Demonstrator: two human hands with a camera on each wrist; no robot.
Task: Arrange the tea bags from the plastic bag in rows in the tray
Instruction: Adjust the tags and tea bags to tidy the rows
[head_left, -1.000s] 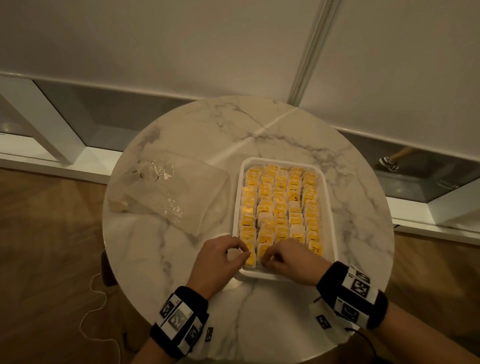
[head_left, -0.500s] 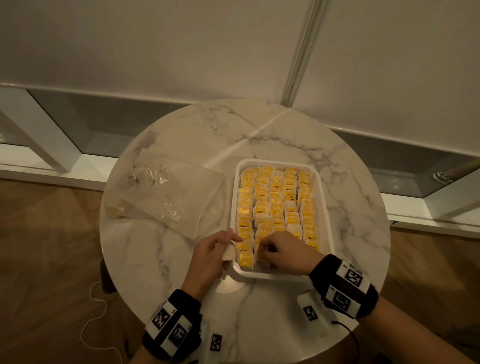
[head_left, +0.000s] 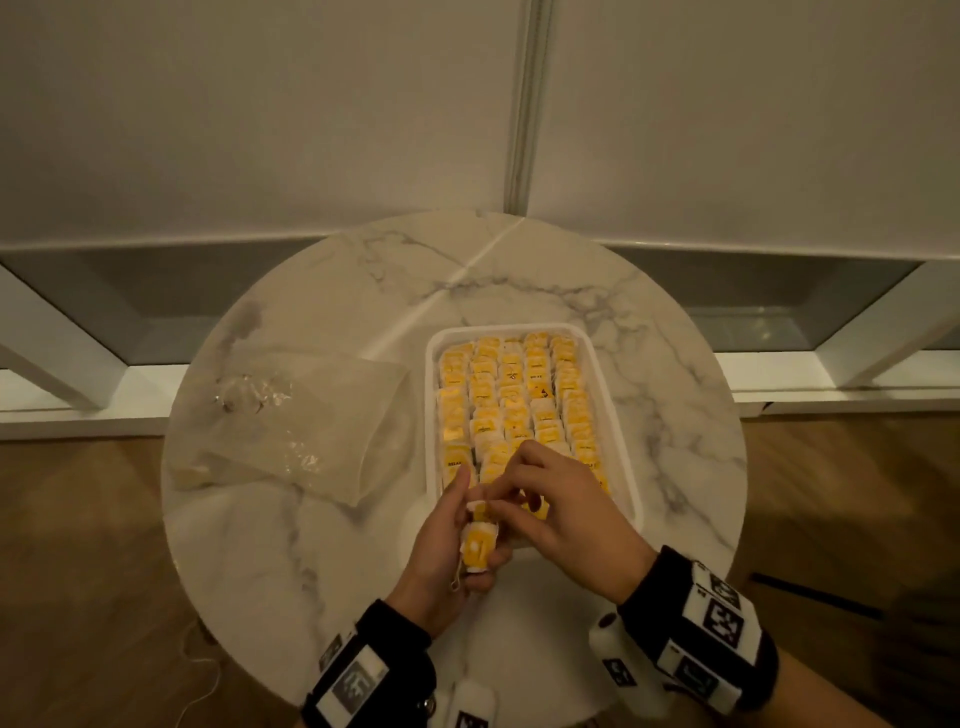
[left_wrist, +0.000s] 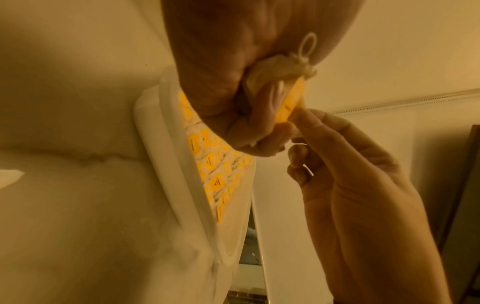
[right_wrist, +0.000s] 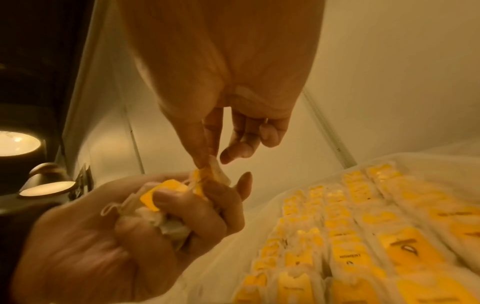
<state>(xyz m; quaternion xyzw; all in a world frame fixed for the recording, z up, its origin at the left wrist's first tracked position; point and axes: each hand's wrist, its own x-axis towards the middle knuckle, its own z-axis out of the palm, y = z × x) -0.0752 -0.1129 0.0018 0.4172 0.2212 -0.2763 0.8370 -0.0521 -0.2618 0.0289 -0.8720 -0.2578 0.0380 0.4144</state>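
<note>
- Yellow-labelled tea bags (head_left: 477, 548) sit bunched in the left hand (head_left: 451, 564), fingers curled round them, just at the near edge of the tray (head_left: 626, 441).
- Right hand (head_left: 563, 512) pinches one bag off the top of that bunch between thumb and forefinger; the step looks like passing a bag across for placing.
- Next move, as I judge it: seat that bag in the near rows.
- Tray holds rows of bags, nearly full.
- Plastic bag (head_left: 306, 426) lies on the table (head_left: 332, 545) left of the tray; it looks almost empty.

Yellow-labelled tea bags (head_left: 519, 400) fill white tray (head_left: 631, 467); plastic bag (head_left: 311, 421) beside.
</note>
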